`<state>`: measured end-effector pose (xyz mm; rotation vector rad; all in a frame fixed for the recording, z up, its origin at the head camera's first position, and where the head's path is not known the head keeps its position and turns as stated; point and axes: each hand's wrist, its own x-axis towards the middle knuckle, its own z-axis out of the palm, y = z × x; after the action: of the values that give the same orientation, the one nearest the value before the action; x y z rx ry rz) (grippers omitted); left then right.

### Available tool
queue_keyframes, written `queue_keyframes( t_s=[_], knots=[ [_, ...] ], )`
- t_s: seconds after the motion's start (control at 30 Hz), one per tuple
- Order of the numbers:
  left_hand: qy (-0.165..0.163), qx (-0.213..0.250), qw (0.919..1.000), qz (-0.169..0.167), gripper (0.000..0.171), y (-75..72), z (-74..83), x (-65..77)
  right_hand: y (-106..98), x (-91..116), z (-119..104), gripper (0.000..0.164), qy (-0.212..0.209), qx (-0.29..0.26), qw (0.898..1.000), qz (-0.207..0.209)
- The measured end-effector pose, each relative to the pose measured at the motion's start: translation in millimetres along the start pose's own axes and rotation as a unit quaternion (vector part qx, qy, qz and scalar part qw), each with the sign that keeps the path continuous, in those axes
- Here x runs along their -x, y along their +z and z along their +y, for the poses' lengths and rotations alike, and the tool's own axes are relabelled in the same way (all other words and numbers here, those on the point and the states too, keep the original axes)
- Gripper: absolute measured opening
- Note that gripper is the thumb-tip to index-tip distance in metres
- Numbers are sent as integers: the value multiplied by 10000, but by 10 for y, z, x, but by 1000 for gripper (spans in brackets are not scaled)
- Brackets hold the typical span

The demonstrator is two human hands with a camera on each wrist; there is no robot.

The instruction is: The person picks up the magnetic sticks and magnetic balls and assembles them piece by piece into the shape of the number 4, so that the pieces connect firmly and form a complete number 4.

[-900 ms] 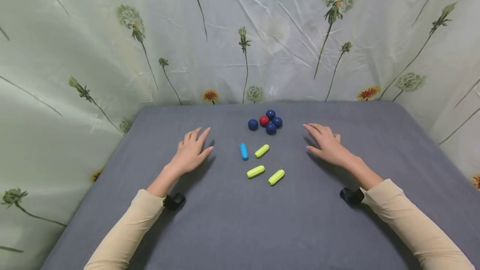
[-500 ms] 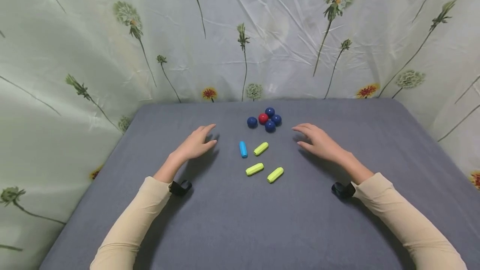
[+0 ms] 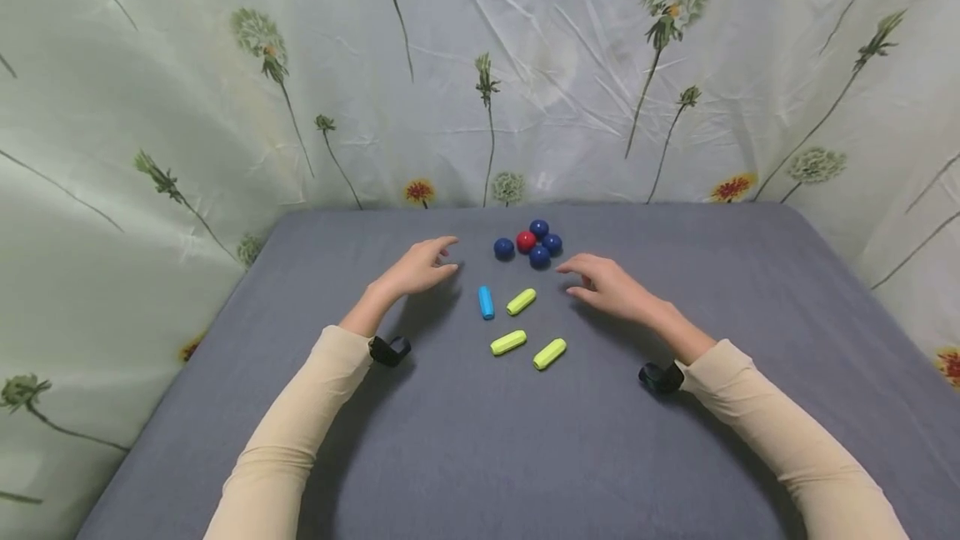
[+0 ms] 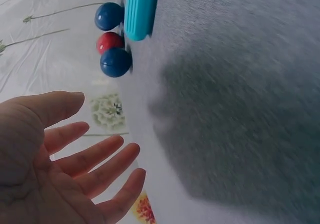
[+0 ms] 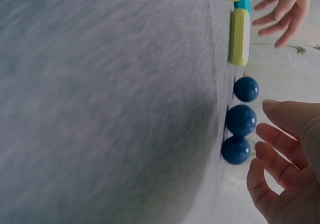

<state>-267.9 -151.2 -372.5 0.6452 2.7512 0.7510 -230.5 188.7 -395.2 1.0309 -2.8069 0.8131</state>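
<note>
My left hand (image 3: 420,267) hovers over the cloth, left of the blue ribbed cylinder (image 3: 486,302), its fingers loosely bent and nothing in them. Opposite it, my right hand (image 3: 607,286) hangs just right of the ball cluster, thumb and fingers apart and holding nothing. One red ball (image 3: 526,241) sits among several dark blue balls (image 3: 539,257) at the back. Nearer me lie three yellow-green ribbed cylinders (image 3: 550,353). In the left wrist view the spread fingers (image 4: 107,159) are apart from the balls. The right wrist view has the curled fingertips (image 5: 267,151) beside the blue balls (image 5: 240,120).
Grey cloth (image 3: 480,448) covers the table under everything. Behind it and along the left hangs a pale curtain (image 3: 420,132) with a dandelion print. A black strap device (image 3: 390,351) sits at the left wrist, another black device (image 3: 660,377) at the right.
Both hands have moved inward toward the balls and cylinders, the left going right and the right going left. Their fingers have bent a little more. The balls and cylinders stay put.
</note>
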Motion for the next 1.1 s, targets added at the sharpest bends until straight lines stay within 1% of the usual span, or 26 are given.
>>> queue_keyframes(
  t_s=[0.23, 0.4, 0.5, 0.6, 0.77, 0.9, 1.1],
  knots=[
    [109, 71, 9999, -73, 54, 75, 95, -233, 87, -123, -93, 32, -104, -230, 9994, -242],
    [224, 58, 9995, -215, 50, 168, 138, -351, 167, -183, -176, 29, -264, -438, 9973, -523],
    [287, 5, 9994, -192, 49, 200, 168, -422, 189, -225, -199, 29, -342, -503, 9962, -623],
    [435, -31, 9989, -151, 48, 209, 215, -514, 177, -258, -206, 30, -395, -457, 9962, -628],
    [621, -71, 9977, -261, 50, 228, 277, -644, 177, -280, -216, 31, -509, -352, 9959, -661],
    [624, -71, 9974, -351, 52, 248, 298, -697, 211, -303, -217, 30, -634, -357, 9949, -698],
    [617, -161, 9972, -385, 51, 295, 288, -714, 272, -336, -209, 30, -665, -359, 9942, -763]
  ],
)
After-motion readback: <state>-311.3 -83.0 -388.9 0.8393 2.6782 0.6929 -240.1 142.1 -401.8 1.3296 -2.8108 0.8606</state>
